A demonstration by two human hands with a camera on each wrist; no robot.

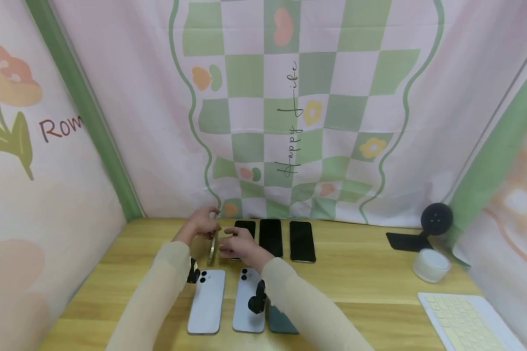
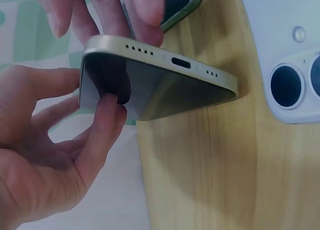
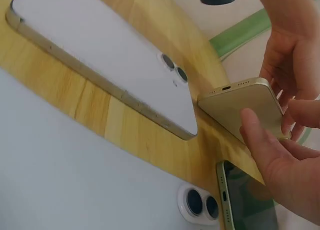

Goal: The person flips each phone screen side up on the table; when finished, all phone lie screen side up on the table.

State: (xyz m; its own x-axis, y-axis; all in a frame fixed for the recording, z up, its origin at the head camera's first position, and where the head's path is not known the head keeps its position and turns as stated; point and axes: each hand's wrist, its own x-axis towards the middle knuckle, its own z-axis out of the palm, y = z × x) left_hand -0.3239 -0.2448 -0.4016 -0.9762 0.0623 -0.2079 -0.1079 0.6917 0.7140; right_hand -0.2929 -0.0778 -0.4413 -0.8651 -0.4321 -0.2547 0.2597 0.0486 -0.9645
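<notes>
My left hand (image 1: pixel 202 223) pinches a gold-edged smartphone (image 1: pixel 212 249) near its far end, at the back left of the table. In the left wrist view, the left thumb lies on the dark screen of this phone (image 2: pixel 170 89), which is tilted up on edge. Beside its back is my right hand (image 1: pixel 239 245), fingers loosely bent. The right wrist view has the right thumb in front of the gold back (image 3: pixel 225 109); contact is hard to tell. Close to the right hand lies a face-up phone (image 1: pixel 245 225), partly hidden by it.
Two more dark-screened phones (image 1: pixel 270 238) (image 1: pixel 302 241) lie in the back row. Nearer are two pale phones (image 1: pixel 207 302) (image 1: pixel 247 312) and a dark teal one (image 1: pixel 282 320), face down. At right stand a black stand (image 1: pixel 436 219), a white jar (image 1: pixel 431 265) and a keyboard (image 1: pixel 465 317).
</notes>
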